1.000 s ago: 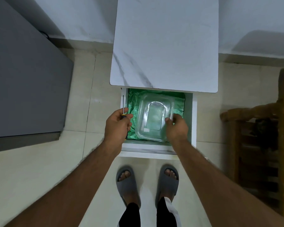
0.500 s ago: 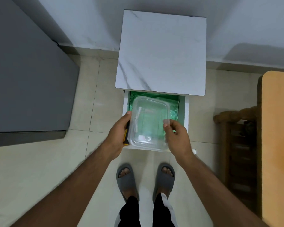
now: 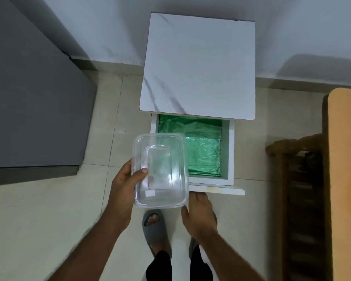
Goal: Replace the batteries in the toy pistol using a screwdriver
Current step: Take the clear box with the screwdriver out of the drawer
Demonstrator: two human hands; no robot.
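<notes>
My left hand (image 3: pixel 123 186) grips a clear plastic lidded container (image 3: pixel 160 173) by its left side, thumb on the lid. It is held above the front left corner of the open white drawer (image 3: pixel 231 155). A flat pale item shows faintly through the lid. My right hand (image 3: pixel 200 216) rests flat against the drawer's front panel, fingertips at its lower edge, holding nothing. The drawer is lined with green plastic (image 3: pixel 203 151) and shows nothing else inside. No toy pistol or screwdriver is visible.
The drawer belongs to a small white marble-top cabinet (image 3: pixel 199 65) against the wall. A large grey block (image 3: pixel 28 108) stands to the left. A wooden chair (image 3: pixel 298 179) and an orange tabletop (image 3: pixel 346 169) are on the right. My feet in grey sandals (image 3: pixel 154 230) stand on the tiled floor.
The container has been lifted out of the drawer and moved left, now held by the left hand alone. My right hand let go and dropped to the drawer front. The yellow-handled screwdriver is out of sight.
</notes>
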